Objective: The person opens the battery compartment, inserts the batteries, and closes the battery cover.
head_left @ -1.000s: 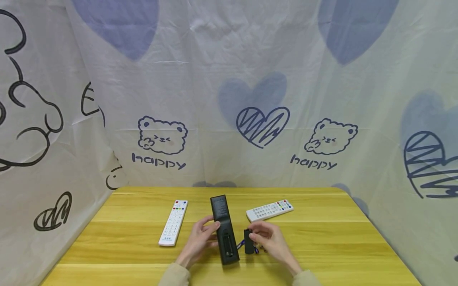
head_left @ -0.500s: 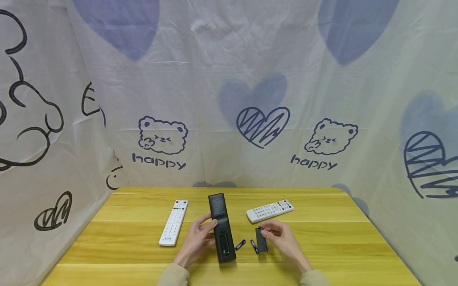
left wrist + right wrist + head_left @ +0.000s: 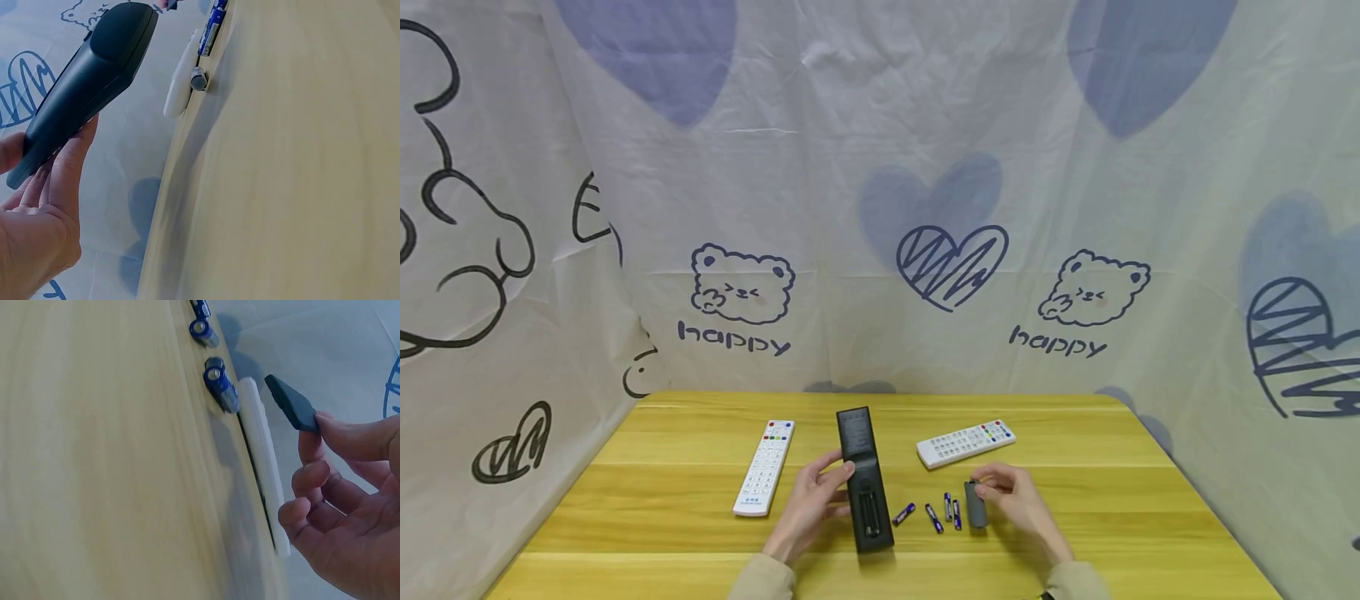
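My left hand grips a black remote control by its side, thumb on the back face. The remote's back faces up with its battery compartment uncovered, and in the left wrist view the remote is held above the table. Between thumb and index finger, my right hand pinches a small dark battery cover; the cover is off the table in the right wrist view. Several blue batteries lie between the remote and the cover.
One white remote lies left of my left hand. Another white remote lies at an angle behind the batteries. The wooden table ends at a printed cloth backdrop.
My right hand has carried the battery cover to the right, away from the black remote, and the batteries behind it now show. The left hand with the remote has shifted slightly left.
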Motion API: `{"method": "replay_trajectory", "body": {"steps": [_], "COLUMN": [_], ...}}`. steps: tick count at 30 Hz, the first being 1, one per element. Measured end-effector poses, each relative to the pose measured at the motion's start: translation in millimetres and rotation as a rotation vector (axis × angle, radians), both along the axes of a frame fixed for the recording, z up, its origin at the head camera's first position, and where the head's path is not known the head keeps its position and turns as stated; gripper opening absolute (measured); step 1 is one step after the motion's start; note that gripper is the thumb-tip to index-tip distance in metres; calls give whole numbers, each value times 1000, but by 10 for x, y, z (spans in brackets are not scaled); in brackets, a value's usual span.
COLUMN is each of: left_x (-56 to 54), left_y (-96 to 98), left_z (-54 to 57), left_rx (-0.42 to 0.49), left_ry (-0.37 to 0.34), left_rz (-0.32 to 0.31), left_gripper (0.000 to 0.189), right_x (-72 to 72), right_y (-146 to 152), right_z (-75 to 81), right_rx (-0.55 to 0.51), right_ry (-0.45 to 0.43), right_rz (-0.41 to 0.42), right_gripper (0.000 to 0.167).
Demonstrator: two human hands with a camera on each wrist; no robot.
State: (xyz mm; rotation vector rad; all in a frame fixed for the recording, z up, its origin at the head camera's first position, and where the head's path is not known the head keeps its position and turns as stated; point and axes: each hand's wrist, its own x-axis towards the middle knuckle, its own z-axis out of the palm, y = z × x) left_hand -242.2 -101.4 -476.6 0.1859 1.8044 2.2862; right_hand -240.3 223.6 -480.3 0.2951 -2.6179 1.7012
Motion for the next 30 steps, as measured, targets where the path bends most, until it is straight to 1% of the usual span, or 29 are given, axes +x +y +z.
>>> {"method": "replay_trajectory", "body": {"steps": [2, 7, 12, 19, 25, 28, 30], "left_x": [1, 0, 2, 12, 18, 20, 19], "left_y": [-3, -4, -13, -10, -2, 1, 5], "left_z": [-3, -10, -14, -31, -37, -37, -36], "left_rx": [0, 1, -6, -3, -7, -10, -12], "left_ry": [3, 13, 7, 4, 7, 6, 1], "left_rz": [-5, -12, -9, -5, 5, 6, 8], "left_gripper": [62, 62, 61, 60, 59, 59, 59], "right_x": [-15, -58, -94, -109, -114, -98, -67], "right_y": [32, 93, 122, 117, 105, 96, 71], "right_z": [-18, -44, -59, -73, -76, -61, -41], "right_rx": [19, 80, 148, 192, 226, 284, 363], "right_ry": [-6, -25, -33, -48, -38, -41, -20], "right_rz": [-6, -52, -89, -152, -163, -180, -204], "right_gripper": [25, 22, 18, 13, 14, 16, 17]}}
